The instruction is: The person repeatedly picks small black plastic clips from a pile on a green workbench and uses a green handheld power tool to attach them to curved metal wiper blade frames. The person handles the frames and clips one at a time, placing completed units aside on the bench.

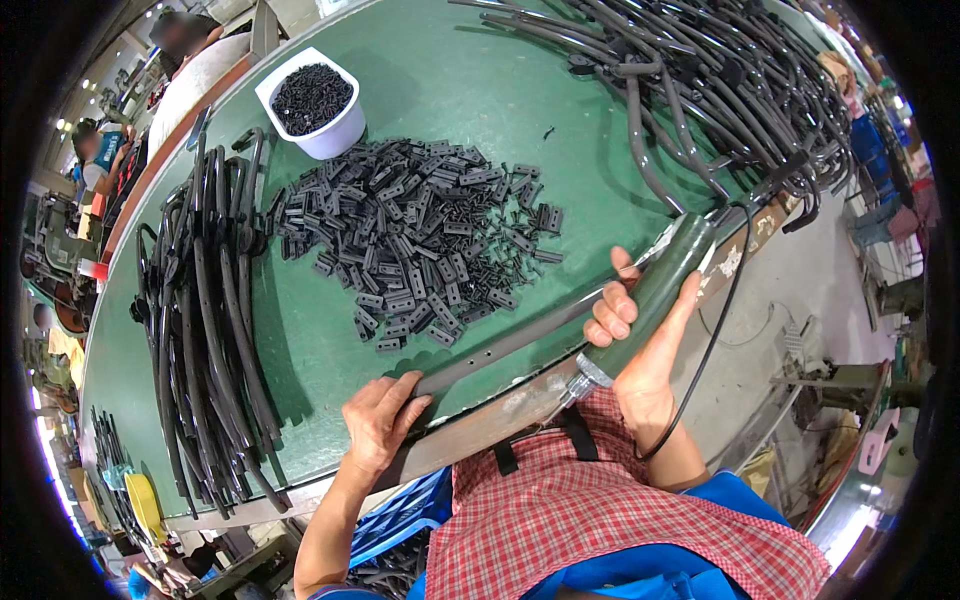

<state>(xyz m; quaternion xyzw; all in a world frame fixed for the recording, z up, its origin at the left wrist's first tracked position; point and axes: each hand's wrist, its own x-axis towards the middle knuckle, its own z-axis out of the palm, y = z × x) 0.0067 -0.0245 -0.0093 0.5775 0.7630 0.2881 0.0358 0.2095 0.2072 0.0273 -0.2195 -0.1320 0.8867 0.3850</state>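
Observation:
My left hand is closed round the near end of a black metal tube, which lies slantwise along the table's front edge. Two small holes show in the tube, just right of those fingers. In my right hand is a green electric screwdriver, its grip between fingers and thumb. The silvery bit points down and left, apart from the holes. A black cord loops from the tool's upper end past my wrist. Beyond the tube, small black slotted blocks lie heaped, with loose dark screws at the heap's right.
A white tub of black screws stands behind the heap. Bent black tubes lie bundled at the left and piled at the far right. A blue crate sits below the table edge. Other people are at the far left.

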